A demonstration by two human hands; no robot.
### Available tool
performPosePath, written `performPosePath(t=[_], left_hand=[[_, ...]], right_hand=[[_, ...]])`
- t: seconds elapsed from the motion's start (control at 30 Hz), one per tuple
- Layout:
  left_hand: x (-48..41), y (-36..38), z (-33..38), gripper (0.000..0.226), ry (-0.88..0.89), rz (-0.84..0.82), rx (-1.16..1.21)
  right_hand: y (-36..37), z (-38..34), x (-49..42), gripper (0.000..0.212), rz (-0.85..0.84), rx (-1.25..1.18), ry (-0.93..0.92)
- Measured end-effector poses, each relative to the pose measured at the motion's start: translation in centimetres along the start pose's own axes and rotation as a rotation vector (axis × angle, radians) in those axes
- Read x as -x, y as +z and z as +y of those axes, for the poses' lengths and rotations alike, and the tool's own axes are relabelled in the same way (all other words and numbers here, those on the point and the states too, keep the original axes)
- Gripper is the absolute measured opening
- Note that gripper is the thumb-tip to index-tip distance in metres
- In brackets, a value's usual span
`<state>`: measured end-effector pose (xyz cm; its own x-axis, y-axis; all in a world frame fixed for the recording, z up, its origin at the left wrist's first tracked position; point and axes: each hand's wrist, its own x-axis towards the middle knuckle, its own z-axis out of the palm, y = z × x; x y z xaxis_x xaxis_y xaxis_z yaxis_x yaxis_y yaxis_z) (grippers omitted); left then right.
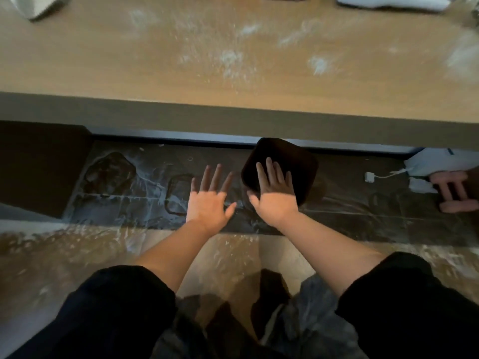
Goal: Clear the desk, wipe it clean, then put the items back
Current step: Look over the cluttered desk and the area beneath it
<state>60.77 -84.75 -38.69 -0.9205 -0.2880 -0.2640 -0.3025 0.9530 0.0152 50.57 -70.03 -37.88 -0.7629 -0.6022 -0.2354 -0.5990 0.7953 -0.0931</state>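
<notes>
Diagonally, black pad (pixel 287 161) under right hand (pixel 274 196)

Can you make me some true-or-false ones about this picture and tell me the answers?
1. The desk has white powder on it. True.
2. The left hand holds a cloth. False: its fingers are spread and it holds nothing.
3. The right hand lies with straight fingers over a black square on the floor. True.
4. The dumbbell on the floor is green. False: it is pink.
</notes>
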Motion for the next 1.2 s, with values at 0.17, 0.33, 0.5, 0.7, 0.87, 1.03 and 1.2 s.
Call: performPosePath(t=[0.17,0.33,0.5,0.7,0.87,1.03,1.2], left_hand=[[7.2,-7.1,0.7,0.072,-0.008,-0.101,-0.009],[13.3,-15.0,1.5,0.073,0.023,-0.164,0.029],[16.0,-23.9,2.6,0.074,0.105,-0.12,0.028],[13.6,-31.8,4.4,0.074,0.201,0.027,0.002],[11.4,-35.3,6.3,0.076,0.302,0.112,-0.023],[8.6,-37.6,10.0,0.073,0.339,0.131,-0.017],[5.0,-38.6,16.4,0.069,0.359,0.093,0.031]], right_hand=[[-6.8,-0.7,7.5,0.074,-0.038,0.045,0.022],[-15.4,-0.9,13.5,0.074,-0.132,0.02,0.013],[-23.7,-0.7,17.5,0.071,-0.108,0.018,0.002],[-30.9,0.2,17.0,0.072,0.055,0.028,0.081],[-33.8,2.7,16.8,0.074,0.154,0.0,0.191],[-35.8,6.8,17.3,0.074,0.211,-0.045,0.263],[-36.7,13.3,16.4,0.072,0.242,-0.043,0.251]])
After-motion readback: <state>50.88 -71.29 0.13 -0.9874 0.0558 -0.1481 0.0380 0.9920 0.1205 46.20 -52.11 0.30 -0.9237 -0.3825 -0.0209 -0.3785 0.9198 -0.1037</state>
